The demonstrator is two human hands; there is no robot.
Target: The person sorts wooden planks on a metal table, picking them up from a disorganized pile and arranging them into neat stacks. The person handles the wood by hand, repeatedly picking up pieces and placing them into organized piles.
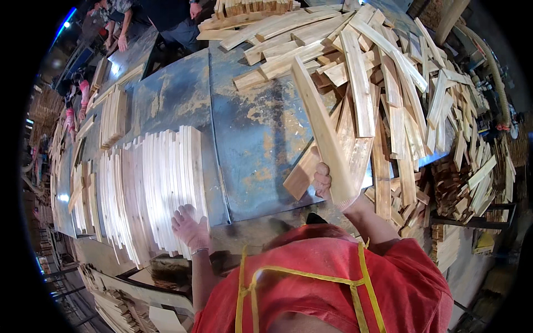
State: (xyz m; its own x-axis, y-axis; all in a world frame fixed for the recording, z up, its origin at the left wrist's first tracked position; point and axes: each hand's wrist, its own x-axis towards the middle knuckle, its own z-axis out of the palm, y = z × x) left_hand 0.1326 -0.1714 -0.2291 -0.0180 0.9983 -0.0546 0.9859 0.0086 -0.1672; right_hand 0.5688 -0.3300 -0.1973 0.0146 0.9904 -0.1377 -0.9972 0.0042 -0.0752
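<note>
A long pale wooden board [319, 119] is gripped near its lower end by my right hand [323, 182], its far end tilted up toward the loose pile. Fingers spread, my gloved left hand [190, 227] rests at the near right end of a row of wooden strips [169, 186] stood on edge side by side. Just right of the held board lies a heap of loose boards [355, 89], crossing each other at many angles. Beneath the held board, another board [301, 173] juts over the table's near edge.
The worn blue metal table [255, 144] has a seam down its middle. A smaller stack of boards [113, 119] stands at the far left. Co-workers' hands [122, 43] show at the top left. Stacked wood [472, 200] and a ribbed hose [494, 72] are at the right.
</note>
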